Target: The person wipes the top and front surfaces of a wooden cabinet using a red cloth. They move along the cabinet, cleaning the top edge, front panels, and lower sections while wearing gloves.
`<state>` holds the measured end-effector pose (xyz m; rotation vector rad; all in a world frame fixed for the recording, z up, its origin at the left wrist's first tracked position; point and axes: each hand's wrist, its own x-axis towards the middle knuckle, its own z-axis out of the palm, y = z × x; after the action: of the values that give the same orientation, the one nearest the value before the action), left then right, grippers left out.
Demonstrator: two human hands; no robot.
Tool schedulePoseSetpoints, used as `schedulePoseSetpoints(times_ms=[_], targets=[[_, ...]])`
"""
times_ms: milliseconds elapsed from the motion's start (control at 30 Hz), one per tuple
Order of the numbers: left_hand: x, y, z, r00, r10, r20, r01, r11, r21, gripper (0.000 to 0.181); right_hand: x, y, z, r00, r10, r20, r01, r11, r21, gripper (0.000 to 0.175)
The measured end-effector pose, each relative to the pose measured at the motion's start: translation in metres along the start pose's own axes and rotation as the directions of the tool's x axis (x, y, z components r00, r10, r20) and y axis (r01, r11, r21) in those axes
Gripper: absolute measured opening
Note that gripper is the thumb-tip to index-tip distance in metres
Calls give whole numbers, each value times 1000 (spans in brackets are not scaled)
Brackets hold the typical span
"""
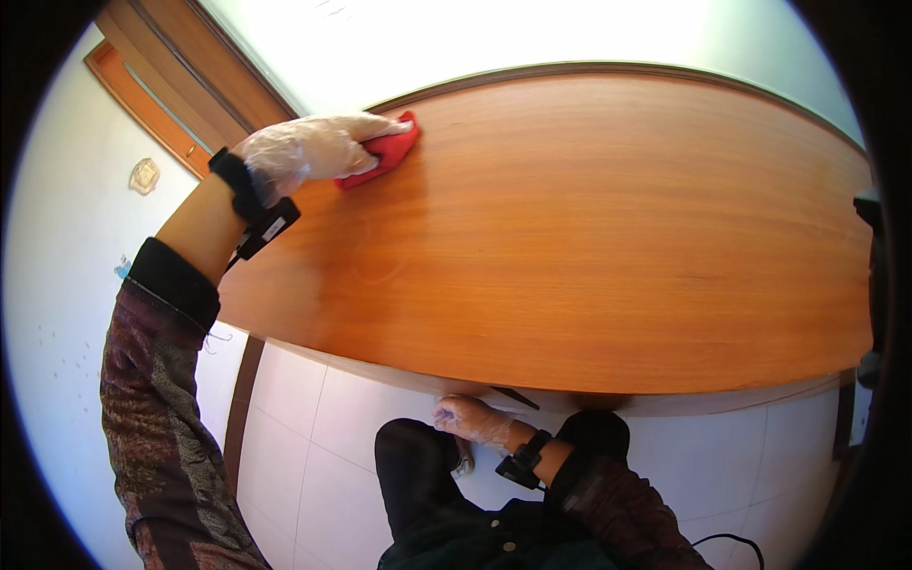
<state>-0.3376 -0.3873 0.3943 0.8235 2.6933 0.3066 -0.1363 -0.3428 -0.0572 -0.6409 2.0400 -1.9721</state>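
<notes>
My left hand [313, 151], in a clear plastic glove, presses a red cloth [394, 151] onto the far left part of a brown wooden tabletop [570, 235]. Thumb and fingers lie over the cloth, and part of it is hidden under them. My right hand [470, 419] also wears a clear glove. It hangs low beyond the table's near edge, over my knees, with its fingers curled in and no object visible in it. Faint round marks show on the wood below the cloth.
A pale wall [570, 32] runs along the table's back edge, and a brown door frame [206, 64] stands at the far left. A black object [871, 285] sits at the right edge. Below are white floor tiles [328, 456] and a black cable [737, 538].
</notes>
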Motion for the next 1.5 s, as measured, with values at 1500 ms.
schedulePoseSetpoints(times_ms=[1500], targets=[[-36,80,6,768,590,-249,-547,807,223,62,-5,-65,-32,997,18,80,-21,999,35,26]])
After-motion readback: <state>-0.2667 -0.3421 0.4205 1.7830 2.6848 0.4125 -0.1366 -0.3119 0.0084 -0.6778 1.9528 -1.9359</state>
